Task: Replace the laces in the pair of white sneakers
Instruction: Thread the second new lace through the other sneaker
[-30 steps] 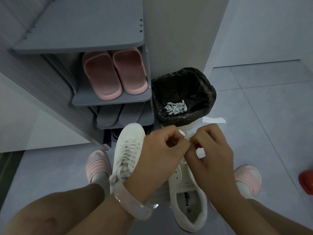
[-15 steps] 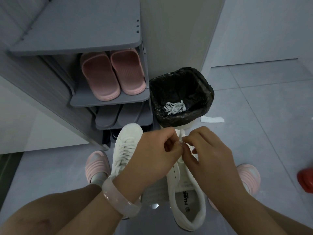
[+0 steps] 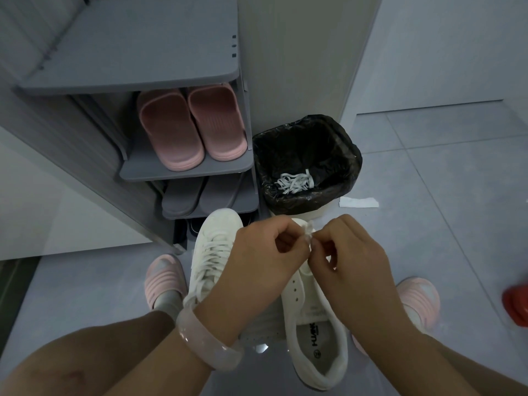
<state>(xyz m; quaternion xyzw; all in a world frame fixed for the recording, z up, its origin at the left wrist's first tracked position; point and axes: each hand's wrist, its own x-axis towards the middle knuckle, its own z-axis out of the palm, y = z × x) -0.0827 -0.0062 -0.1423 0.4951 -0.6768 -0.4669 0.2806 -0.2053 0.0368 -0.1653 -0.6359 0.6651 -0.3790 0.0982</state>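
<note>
A grey shoe rack (image 3: 183, 174) stands far left. Pink slippers (image 3: 191, 127) sit side by side on its middle shelf, grey slippers (image 3: 200, 195) on the shelf below. Just right of the rack is a bin (image 3: 307, 164) lined with a black bag. A white paper scrap (image 3: 359, 202) lies on the floor right of the bin. A red object (image 3: 517, 305) shows at the right edge, cut off.

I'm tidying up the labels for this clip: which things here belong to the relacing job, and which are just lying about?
Part of the job:
left hand and right hand, pinching a small white bundle
laced sneaker
unlaced sneaker
loose laces in the bin

Lying about:
pink slippers on the shoe rack
grey slippers
white scrap
red object
</note>
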